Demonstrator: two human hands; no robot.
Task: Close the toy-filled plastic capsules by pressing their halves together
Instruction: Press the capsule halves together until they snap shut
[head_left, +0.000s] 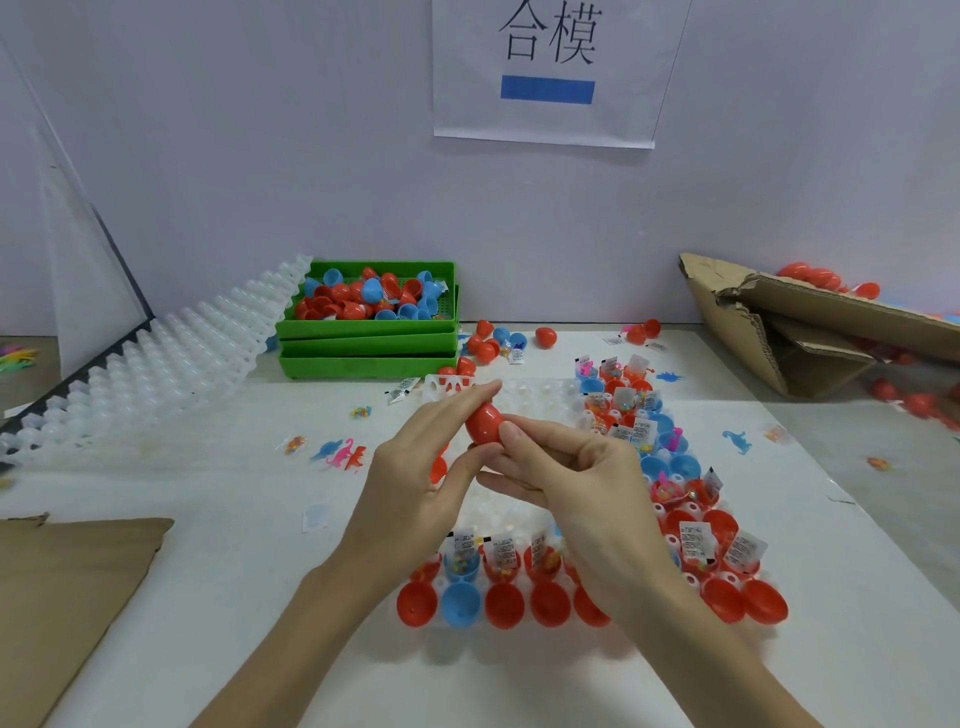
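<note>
A red capsule (484, 423) is held between both hands above the white holder tray (535, 395). My left hand (415, 467) wraps it from the left, fingers stretched over its top. My right hand (566, 473) pinches it from the right, thumb on its side. In the tray stand several open red and blue capsule halves (504, 605), many with toy packets (501, 551) in them. A second red piece (438, 470) shows under my left palm.
Stacked green bins (363, 345) full of red and blue halves stand at the back. White trays (156, 364) lean at the left. A torn cardboard box (810, 322) lies at the right, flat cardboard (67, 582) at the near left. Small dinosaur toys (343, 454) lie scattered.
</note>
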